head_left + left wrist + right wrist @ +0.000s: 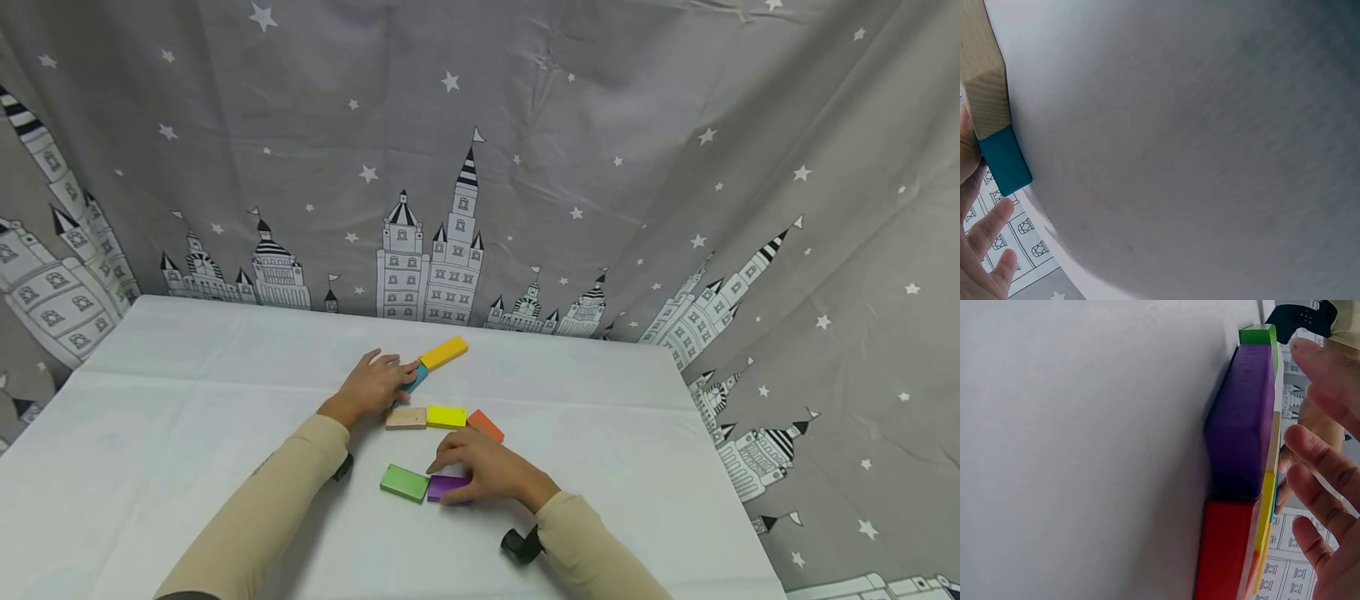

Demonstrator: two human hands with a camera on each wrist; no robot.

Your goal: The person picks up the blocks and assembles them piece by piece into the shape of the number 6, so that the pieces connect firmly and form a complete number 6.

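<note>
In the head view, my left hand point(373, 386) holds a blue block point(416, 379) between thumb and fingers, over a row of blocks. The blue block point(1007, 161) shows beyond a bare wooden block in the left wrist view, with other fingers spread past its end. An orange-yellow block point(444, 353) adjoins its far end. My right hand point(491, 468) hovers over a purple block point(444, 489), its fingers apart and loosely bent. A red block point(1225, 550) lies end to end with the purple one; in the head view the hand hides it. A green block point(404, 483) sits left of the purple one.
Between the hands lie a natural wood block point(406, 418), a yellow block point(446, 417) and an orange block point(486, 426) in a line. All rest on a white-covered table point(615, 433). A grey curtain point(525, 108) with castles hangs behind.
</note>
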